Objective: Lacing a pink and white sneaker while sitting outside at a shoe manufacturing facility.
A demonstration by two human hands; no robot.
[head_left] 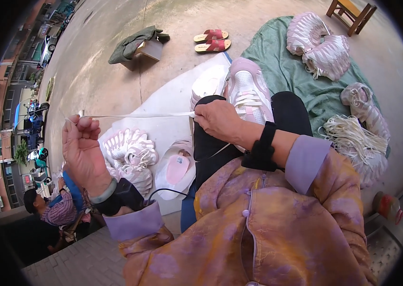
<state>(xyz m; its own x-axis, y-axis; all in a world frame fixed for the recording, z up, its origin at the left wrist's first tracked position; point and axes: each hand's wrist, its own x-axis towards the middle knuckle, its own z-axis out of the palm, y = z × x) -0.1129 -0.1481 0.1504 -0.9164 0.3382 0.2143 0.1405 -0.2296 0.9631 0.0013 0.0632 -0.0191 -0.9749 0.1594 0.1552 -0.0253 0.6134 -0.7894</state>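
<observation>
A white shoelace [137, 115] is stretched nearly level between my two hands. My left hand [83, 155] is raised out to the left, its fingertips closed on the lace. Over my lap, the fingers of my right hand [220, 120] pinch the lace at its other side. Just beyond that hand a pink and white sneaker [248, 88] rests against my legs, toe pointing away, with lace crossing its tongue. Part of the sneaker is hidden behind my right hand and wrist. Another white shoe [208, 83] lies left of it, partly covered by my knee.
Several pink and white shoes [132, 148] and a shoe with a pink insole [178, 169] lie on a white sheet [163, 95]. A green cloth [277, 57] bears more shoes and a bundle of laces [354, 136]. Red slippers [213, 45], a box [149, 50] and a wooden stool [351, 14] stand beyond.
</observation>
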